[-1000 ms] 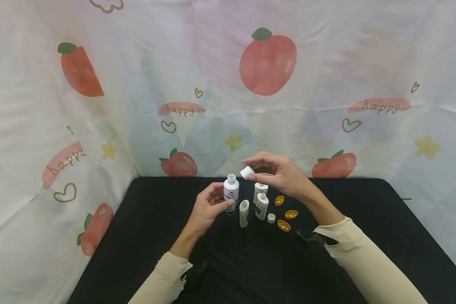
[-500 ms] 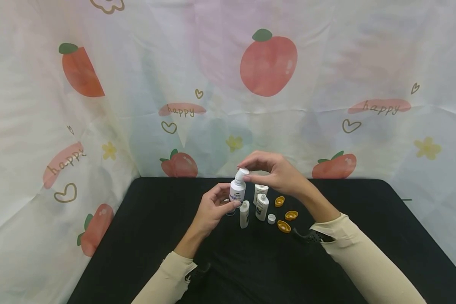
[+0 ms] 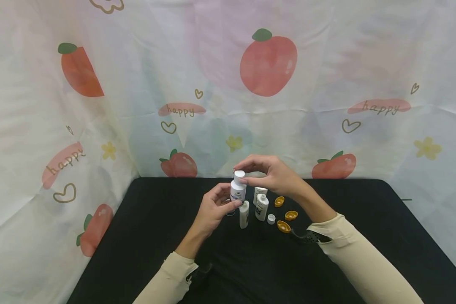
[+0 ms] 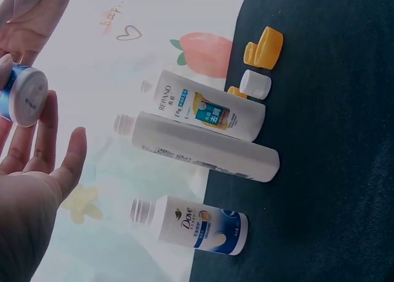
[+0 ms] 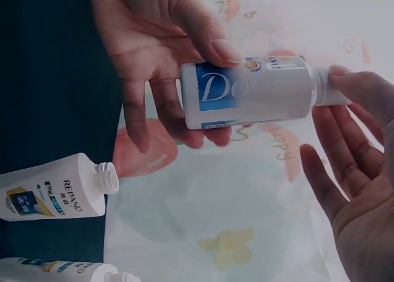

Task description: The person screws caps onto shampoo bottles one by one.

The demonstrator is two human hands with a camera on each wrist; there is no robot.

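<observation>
My left hand (image 3: 214, 207) grips a small white and blue Dove bottle (image 5: 252, 91) by its lower body, thumb on one side and fingers on the other, lifted above the table. A white cap (image 5: 332, 88) sits over the bottle's neck, pinched between the thumb and fingers of my right hand (image 3: 273, 175). Just beyond the left fingers, a second Dove bottle (image 4: 203, 225) stands uncapped, mostly hidden in the head view. Beside it are a slim white bottle (image 3: 244, 214) and a REPAND bottle (image 3: 261, 207), both with bare threaded necks.
Another white bottle (image 3: 260, 192) stands behind the REPAND one. To their right lie a loose white cap (image 3: 271, 219) and orange-yellow caps (image 3: 291, 215) on the black tablecloth (image 3: 156, 236). A printed curtain (image 3: 213, 139) hangs along the table's back edge.
The white cap, first held apart from the bottle, came tilted to its mouth and now sits straight over the neck. My left hand has carried the bottle slightly right and up, clear of the one behind.
</observation>
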